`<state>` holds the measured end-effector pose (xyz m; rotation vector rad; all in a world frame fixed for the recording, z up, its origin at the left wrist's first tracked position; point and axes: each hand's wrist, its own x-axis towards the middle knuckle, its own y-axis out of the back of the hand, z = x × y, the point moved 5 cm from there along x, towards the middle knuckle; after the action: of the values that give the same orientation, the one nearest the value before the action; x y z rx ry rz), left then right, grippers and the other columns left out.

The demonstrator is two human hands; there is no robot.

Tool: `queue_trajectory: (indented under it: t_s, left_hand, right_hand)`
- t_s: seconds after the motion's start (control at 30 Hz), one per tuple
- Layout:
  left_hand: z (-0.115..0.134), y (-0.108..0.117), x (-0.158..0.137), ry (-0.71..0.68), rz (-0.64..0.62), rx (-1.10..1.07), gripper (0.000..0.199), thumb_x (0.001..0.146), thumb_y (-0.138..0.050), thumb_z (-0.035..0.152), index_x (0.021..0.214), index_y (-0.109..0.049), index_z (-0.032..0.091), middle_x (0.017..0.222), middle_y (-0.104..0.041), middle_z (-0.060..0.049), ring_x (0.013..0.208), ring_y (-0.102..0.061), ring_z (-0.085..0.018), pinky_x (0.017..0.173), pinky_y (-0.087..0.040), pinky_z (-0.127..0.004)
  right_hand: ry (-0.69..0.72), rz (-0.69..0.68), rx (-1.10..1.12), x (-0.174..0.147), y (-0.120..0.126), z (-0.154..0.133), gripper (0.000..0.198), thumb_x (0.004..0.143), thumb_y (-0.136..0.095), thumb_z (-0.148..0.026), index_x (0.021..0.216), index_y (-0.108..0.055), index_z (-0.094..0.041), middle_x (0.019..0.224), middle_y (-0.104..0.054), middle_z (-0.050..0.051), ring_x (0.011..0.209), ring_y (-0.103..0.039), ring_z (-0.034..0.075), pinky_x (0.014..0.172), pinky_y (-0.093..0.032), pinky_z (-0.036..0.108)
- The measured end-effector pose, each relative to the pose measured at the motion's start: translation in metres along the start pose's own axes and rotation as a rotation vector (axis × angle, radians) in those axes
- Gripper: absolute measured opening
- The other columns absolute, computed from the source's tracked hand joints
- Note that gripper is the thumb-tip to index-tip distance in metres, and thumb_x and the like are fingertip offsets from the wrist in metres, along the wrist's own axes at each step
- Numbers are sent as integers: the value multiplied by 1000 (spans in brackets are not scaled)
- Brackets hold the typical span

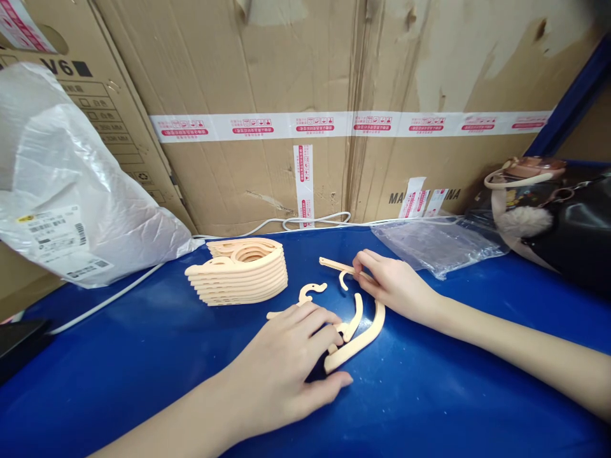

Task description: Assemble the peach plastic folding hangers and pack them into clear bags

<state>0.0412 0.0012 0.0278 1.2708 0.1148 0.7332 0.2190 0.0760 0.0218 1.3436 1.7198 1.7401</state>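
My right hand [398, 284] pinches a thin cream plastic hanger piece [334, 264], its straight end pointing left and a small curved hook [343, 280] showing below it. My left hand [298, 356] reaches over loose cream hanger parts, palm down, with the thumb spread from the fingers; its fingertips are close to or touching them. A hook-shaped part [312, 291] sticks out beyond the left fingers. Beside them lie a short curved arm [354, 316] and a longer curved arm [358, 346], whose upper end passes below my right hand. The left palm hides some parts.
A neat stack of cream hangers [238, 280] stands left of my hands on the blue table [143, 369]. A clear plastic bag [439, 245] lies behind right. A white parcel bag [81, 197], white cable [109, 299], black bag [568, 222] and large cardboard boxes [258, 184] surround the area.
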Motion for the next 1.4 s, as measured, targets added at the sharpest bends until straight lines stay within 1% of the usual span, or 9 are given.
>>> queue_trajectory:
  t_s: [0.17, 0.33, 0.5, 0.63, 0.8, 0.97, 1.07, 1.23, 1.4]
  left_hand:
    - [-1, -2, 0, -14, -5, 24, 8, 90, -57, 19, 97, -55, 19, 113, -63, -3, 102, -56, -20, 92, -44, -34]
    - [-1, -1, 1, -41, -13, 43, 22, 92, -47, 9, 110, -53, 19, 113, -63, -1, 106, -55, -17, 97, -41, -33]
    - [3, 1, 0, -99, 13, 80, 15, 93, -45, 10, 101, -56, 18, 118, -61, -4, 117, -50, -19, 101, -37, -33]
    - [6, -1, 0, -104, -18, 80, 10, 93, -46, 12, 95, -54, 17, 108, -64, -5, 114, -53, -20, 97, -39, -35]
    - [9, -3, -1, -118, -70, 93, 21, 94, -44, 11, 110, -54, 18, 109, -64, -5, 110, -53, -22, 97, -38, -38]
    - [6, -3, -2, -130, -122, 62, 35, 89, -39, -1, 112, -53, 20, 118, -59, -2, 115, -49, -20, 99, -37, -36]
    - [-1, 1, -1, -116, -31, 102, 36, 87, -35, -5, 103, -54, 21, 124, -55, -3, 115, -49, -20, 94, -40, -34]
    - [-4, 11, 2, 92, 91, 217, 15, 97, -38, 17, 99, -52, 18, 95, -62, -5, 86, -60, -22, 71, -47, -35]
    - [-2, 7, 7, 400, -70, 215, 30, 89, -56, 49, 84, -47, 21, 83, -62, -2, 77, -62, -25, 58, -43, -33]
  right_hand:
    - [114, -52, 28, 0, 1, -8, 9, 91, -44, -13, 88, -45, -21, 88, -56, 1, 74, -55, 14, 64, -41, 25]
    - [281, -84, 0, -1, 5, -19, 9, 95, -41, -20, 87, -44, -21, 84, -54, 3, 71, -51, 15, 63, -40, 27]
    - [406, -132, 61, -7, 4, -30, 10, 94, -44, -18, 84, -43, -21, 80, -51, 1, 69, -47, 14, 61, -37, 26]
    - [365, -153, 213, -10, 5, -34, 10, 88, -53, -15, 84, -45, -21, 77, -50, -2, 65, -45, 12, 57, -34, 24]
    - [216, -163, 392, -3, 4, -32, 16, 93, -56, -35, 95, -56, -19, 81, -58, -1, 67, -53, 11, 63, -42, 23]
    - [148, -103, 287, 18, -3, -25, 27, 93, -56, -34, 116, -63, -22, 97, -62, 3, 83, -60, 16, 74, -45, 29]
    - [153, -125, 304, 29, -11, -22, 18, 89, -62, -30, 104, -69, -22, 97, -61, 3, 83, -60, 17, 75, -45, 30]
    - [77, -41, 418, 34, -7, -7, 14, 91, -57, -28, 89, -67, -19, 88, -63, 2, 74, -58, 15, 69, -44, 29]
    - [-41, 130, 538, 24, 15, 15, 17, 94, -48, -34, 90, -57, -20, 87, -63, 1, 79, -59, 17, 73, -45, 30]
